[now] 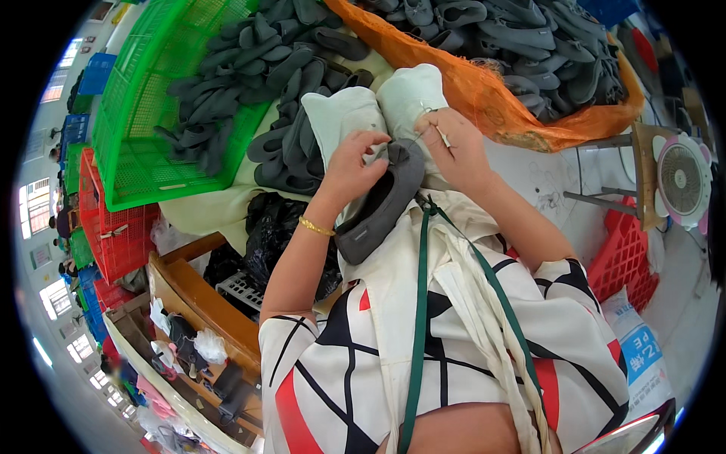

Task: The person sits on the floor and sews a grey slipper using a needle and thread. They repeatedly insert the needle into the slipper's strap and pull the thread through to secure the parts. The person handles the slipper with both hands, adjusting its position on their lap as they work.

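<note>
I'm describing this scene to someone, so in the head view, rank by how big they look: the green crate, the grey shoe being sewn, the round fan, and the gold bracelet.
1. green crate
2. grey shoe
3. round fan, though it sits at the bent rim of the picture, so its rank against the shoe is unsure
4. gold bracelet

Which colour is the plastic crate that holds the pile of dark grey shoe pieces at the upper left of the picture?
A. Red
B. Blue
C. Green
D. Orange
C. The slatted plastic crate at the upper left is bright green, and dark grey shoe pieces spill out of it toward the person's hands; the red crate below it holds none of them.
</note>
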`<state>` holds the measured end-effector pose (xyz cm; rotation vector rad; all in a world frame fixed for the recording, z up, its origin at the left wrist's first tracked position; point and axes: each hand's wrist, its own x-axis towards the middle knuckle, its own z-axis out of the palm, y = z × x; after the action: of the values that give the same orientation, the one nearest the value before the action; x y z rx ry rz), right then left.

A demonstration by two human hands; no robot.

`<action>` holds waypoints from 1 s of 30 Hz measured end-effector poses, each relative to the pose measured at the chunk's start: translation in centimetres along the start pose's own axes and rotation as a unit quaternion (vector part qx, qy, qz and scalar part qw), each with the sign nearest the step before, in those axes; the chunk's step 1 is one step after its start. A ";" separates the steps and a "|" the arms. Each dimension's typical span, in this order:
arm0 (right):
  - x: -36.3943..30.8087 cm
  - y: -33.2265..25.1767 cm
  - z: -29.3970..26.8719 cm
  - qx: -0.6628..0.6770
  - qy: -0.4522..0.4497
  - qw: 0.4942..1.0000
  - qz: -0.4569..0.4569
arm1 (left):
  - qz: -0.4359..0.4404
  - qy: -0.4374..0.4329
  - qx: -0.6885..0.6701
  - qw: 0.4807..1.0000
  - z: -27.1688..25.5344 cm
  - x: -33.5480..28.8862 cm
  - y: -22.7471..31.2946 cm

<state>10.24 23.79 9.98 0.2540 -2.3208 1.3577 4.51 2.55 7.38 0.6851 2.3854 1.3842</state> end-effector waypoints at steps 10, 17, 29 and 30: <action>-2.0 0.3 -2.9 -0.063 -0.128 0.990 -0.004 | -0.216 -0.170 -0.025 0.961 1.9 2.0 -0.3; -4.8 4.5 -7.8 0.093 -0.161 0.881 0.434 | -0.316 -0.122 -0.375 0.863 0.8 1.4 -3.4; 1.2 4.6 4.1 -0.100 -0.256 0.955 0.114 | -0.244 -0.102 -0.113 0.958 -0.2 1.5 -3.2; 1.3 4.8 4.3 -0.114 -0.266 0.951 0.106 | -0.243 -0.107 -0.127 0.956 -0.2 1.6 -3.4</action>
<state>6.09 22.59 5.01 0.3393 -3.0045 1.2041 2.23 1.78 4.51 0.1492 1.9770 1.2870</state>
